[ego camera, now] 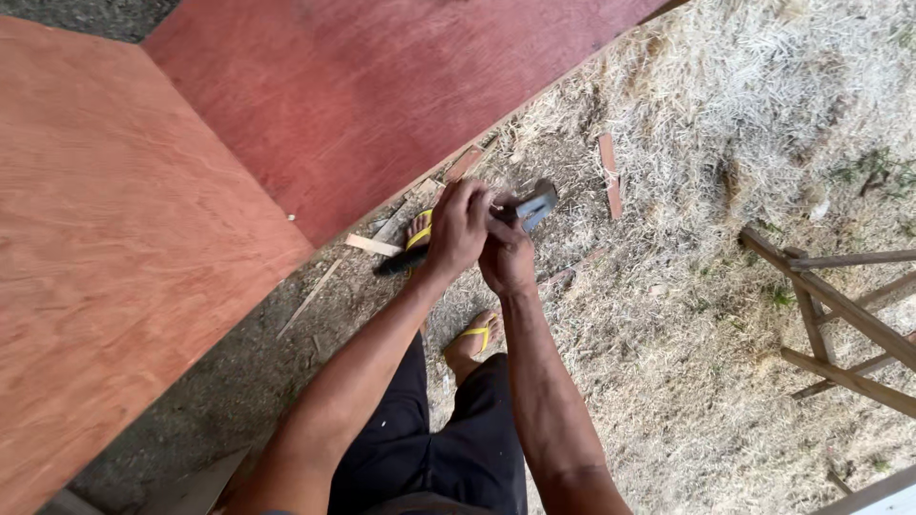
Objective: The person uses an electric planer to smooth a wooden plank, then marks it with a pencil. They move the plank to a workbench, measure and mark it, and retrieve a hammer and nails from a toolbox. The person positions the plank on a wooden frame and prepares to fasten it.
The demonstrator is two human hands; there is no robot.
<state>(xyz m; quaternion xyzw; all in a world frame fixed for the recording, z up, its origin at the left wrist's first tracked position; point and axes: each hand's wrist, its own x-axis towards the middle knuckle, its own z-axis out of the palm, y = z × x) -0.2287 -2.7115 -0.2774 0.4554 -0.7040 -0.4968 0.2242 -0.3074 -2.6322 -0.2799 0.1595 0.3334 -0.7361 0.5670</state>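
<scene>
While the person stands over dry straw-covered ground, the head view shows both hands joined on one claw hammer (496, 224) held out in front of the body, above the feet. Left hand (458, 229) is wrapped shut around the hammer's shaft, knuckles up; the dark handle end pokes out lower left of that fist, toward the plywood edge. Right hand (508, 256) sits just beside and touching the left, fingers curled closed up near the grey metal head, which sticks out upper right with the claw showing. What exactly the right fingers pinch is hidden, cannot tell. Hammer lies tilted, handle low-left, head high-right. Below the hands: two feet in yellow-strapped flip-flops (474, 336), black trousers (429, 448). Left of frame, a large reddish plywood sheet (134, 248), with a darker red sheet (382, 86) behind it, edges meeting. Wood offcuts (372, 245) lie on the ground near the upper foot; a reddish strip (608, 176) further right. A wooden frame of slats (840, 315) stands well apart at right edge.
</scene>
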